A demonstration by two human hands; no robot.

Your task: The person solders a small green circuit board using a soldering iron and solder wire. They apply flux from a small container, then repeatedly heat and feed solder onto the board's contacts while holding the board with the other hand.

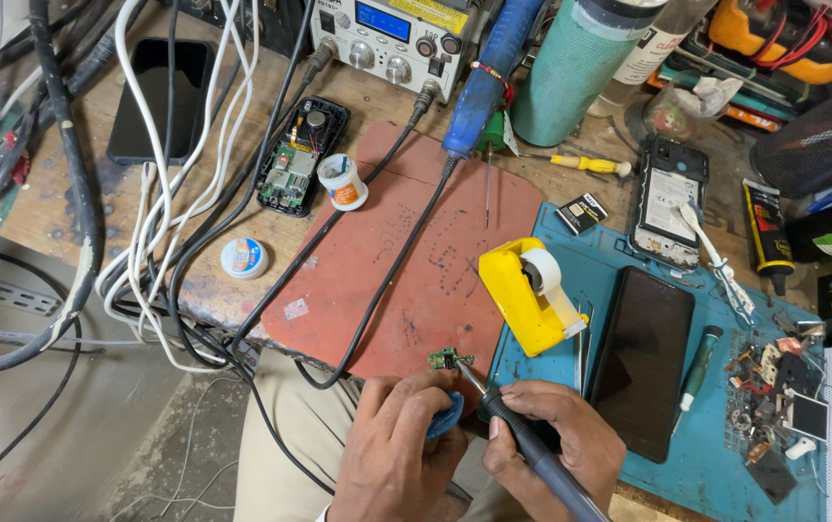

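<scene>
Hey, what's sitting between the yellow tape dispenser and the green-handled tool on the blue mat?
In the head view, a dark phone lies face up on the blue mat, between the yellow tape dispenser and the green-handled tool. Metal tweezers lie beside the dispenser too.

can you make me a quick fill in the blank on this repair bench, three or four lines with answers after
1. The right hand holds a soldering ____.
2. The iron's tip meets a small green circuit board at the edge of the ____ mat.
3. The tape dispenser is ____ in colour.
4. The dark phone lies on the ____ mat.

Missing words: iron; red; yellow; blue
</scene>
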